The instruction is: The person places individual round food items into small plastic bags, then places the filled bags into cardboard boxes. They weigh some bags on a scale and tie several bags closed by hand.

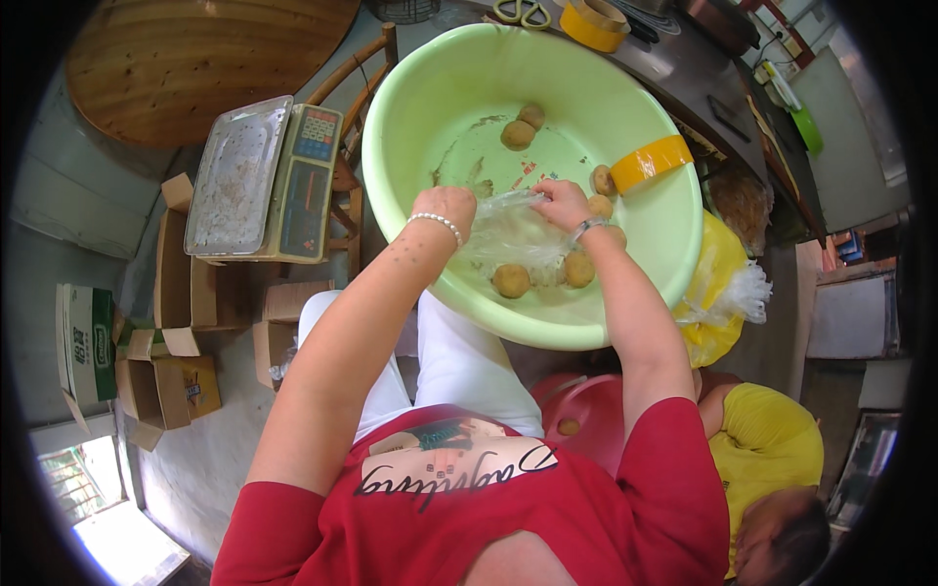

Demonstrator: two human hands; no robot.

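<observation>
A large light-green plastic basin (388, 154) stands before me with several round brown potatoes (511, 281) on its bottom. Over it, my left hand (448, 209), with a beaded bracelet at the wrist, grips one side of a clear plastic bag (506, 231). My right hand (563, 206) pinches the bag's other side near its upper edge. The bag looks thin and crumpled; whether anything lies inside it I cannot tell. Beside my right hand, more potatoes lie along the basin's right side, partly behind my wrist. A roll of yellow tape (651, 164) hangs over the basin's right rim.
To the left, a digital scale (311, 183) with a metal tray rests near a wooden chair (355, 95). Scissors (522, 12) and another tape roll (593, 23) lie beyond the basin. Cardboard boxes (170, 271) stand left, a red tub (579, 410) below right, and a person in yellow (773, 439) is beside it.
</observation>
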